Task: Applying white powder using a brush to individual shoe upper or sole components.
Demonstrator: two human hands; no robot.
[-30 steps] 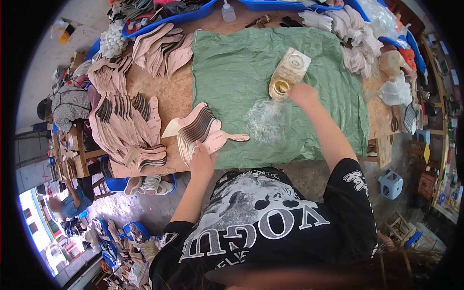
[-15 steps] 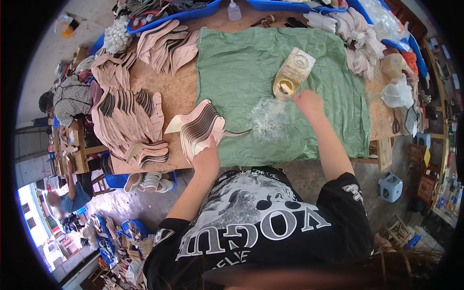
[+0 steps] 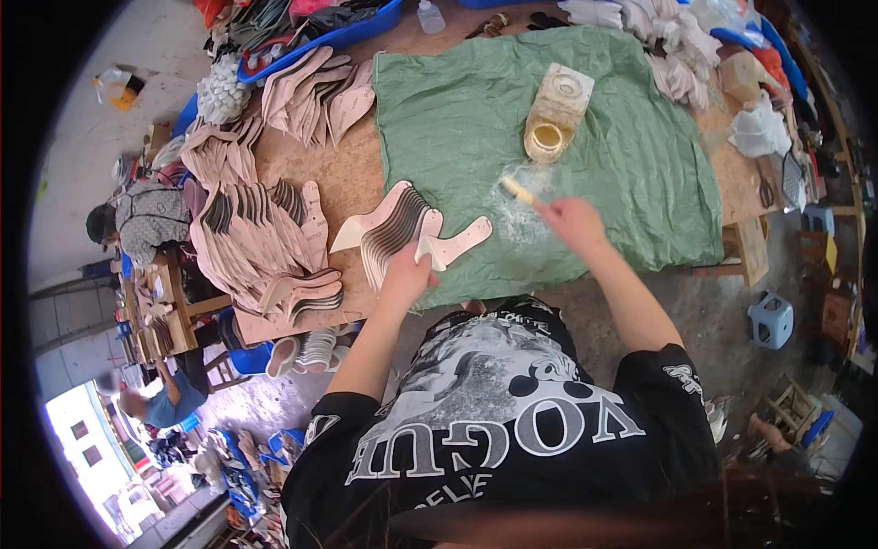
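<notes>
My left hand point(image 3: 408, 276) is closed on the near end of a pinkish, curved shoe piece point(image 3: 464, 243), its rounded arm reaching right over the green sheet point(image 3: 640, 174). Beneath and left of it lies a fanned stack of like pieces point(image 3: 391, 222) with dark edges. In my right hand point(image 3: 576, 224) is a small brush point(image 3: 518, 189) with a pale shaft, blurred by motion, held above a whitish smeared patch of the sheet. Beyond that hand stands a grubby pale container point(image 3: 560, 102) with a round opening holding yellowish stuff.
More pinkish piece piles point(image 3: 256, 229) cover the table's left side. Blue trays point(image 3: 338, 37) and a clear squeeze bottle point(image 3: 430, 16) line the far edge; white bundles point(image 3: 677, 46) and scissors point(image 3: 766, 190) lie right. A blue stool point(image 3: 771, 320) stands on the floor. Another person point(image 3: 155, 398) is at far left.
My right hand has drawn the brush out of the container's opening and toward me. My left hand, earlier touching the stack, now grips one piece, whose arm has swung up to the right.
</notes>
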